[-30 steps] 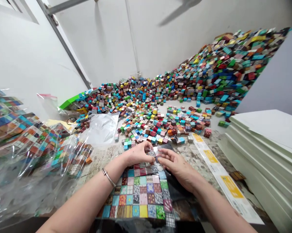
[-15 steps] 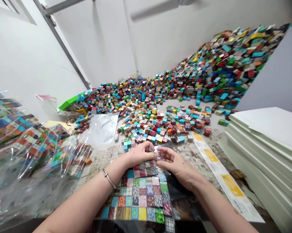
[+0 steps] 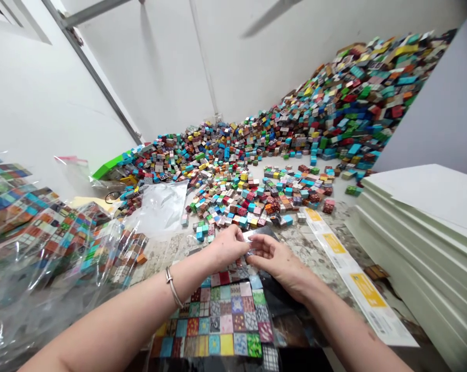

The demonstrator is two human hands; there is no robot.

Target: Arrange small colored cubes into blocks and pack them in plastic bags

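Rows of small patterned blocks (image 3: 226, 323) lie side by side under clear plastic at the front centre. At the far end of these rows, my left hand (image 3: 230, 247) is closed, its thumb and fingers pinching the edge of a clear plastic film (image 3: 250, 236). Close against it on the right, my right hand (image 3: 271, 257) has its fingers curled together around the same film. A dark sheet (image 3: 282, 295) lies beneath the right hand and beside the blocks. The fingertips partly cover the film's edge.
Loose colourful blocks (image 3: 233, 199) spread behind the hands, rising into a tall heap (image 3: 357, 98) at back right. Bagged blocks (image 3: 58, 222) stand left, beside a flat clear bag (image 3: 165, 204). A label strip (image 3: 349, 274) and stacked pale boards (image 3: 415, 237) are on the right.
Both hands stay together at the film and have shifted only slightly. The left forearm reaches a little further left in view, and the whole view has moved slightly.
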